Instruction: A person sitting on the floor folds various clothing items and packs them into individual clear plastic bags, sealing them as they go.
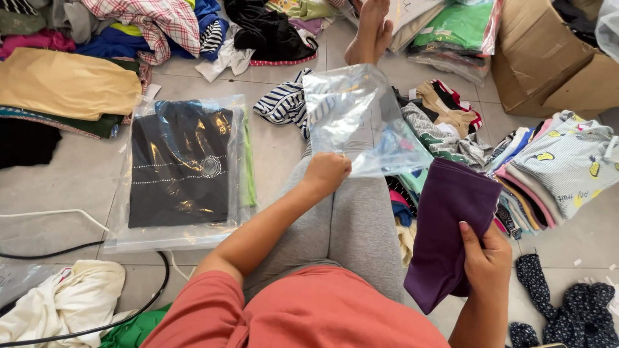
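My left hand [325, 173] grips the near edge of an empty clear plastic bag [358, 116] that lies over my outstretched grey-trousered leg [351, 225]. My right hand [485, 258] holds a folded purple garment [448, 222] upright, just to the right of the bag's opening. The garment's top corner sits close to the bag's lower right edge.
A sealed clear bag with a black sparkly garment [180, 167] lies on the tiled floor to the left. Stacks of folded clothes [554, 171] stand at the right, loose clothes piles [129, 32] at the back, cardboard boxes [548, 58] far right, a black cable [77, 248] near left.
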